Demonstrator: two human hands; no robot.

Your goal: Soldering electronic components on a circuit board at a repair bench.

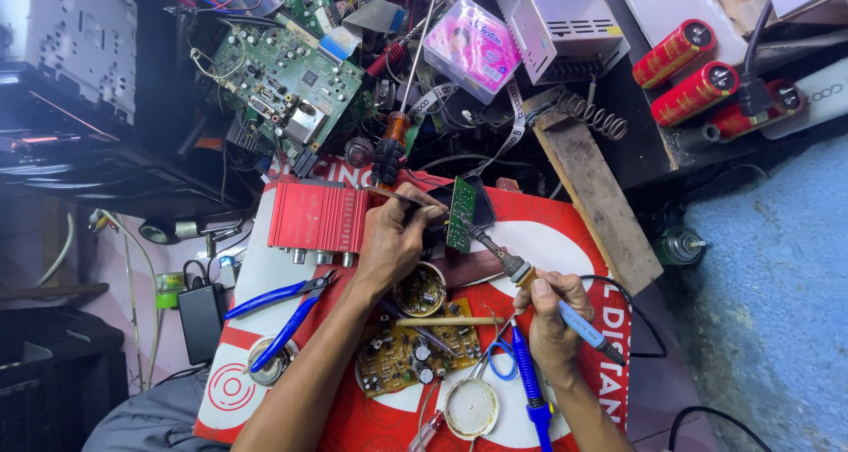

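Ribbed red metal amplifier case (318, 215) (satin sheen), rough weathered wooden plank (594, 189), glossy red printed plastic mat (565, 231), blue-handled plastic soldering iron (565, 315).

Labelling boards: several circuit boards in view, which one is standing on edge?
The small green board at the top of the red mat, propped upright by the left hand. The yellow board and big green board lie flat.

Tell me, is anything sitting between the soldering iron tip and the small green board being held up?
Nothing visible does. The right hand holds the soldering iron, whose tip already reaches the lower edge of the small green board. The left hand holds tweezers against the board from the opposite side, clear of the iron's path.
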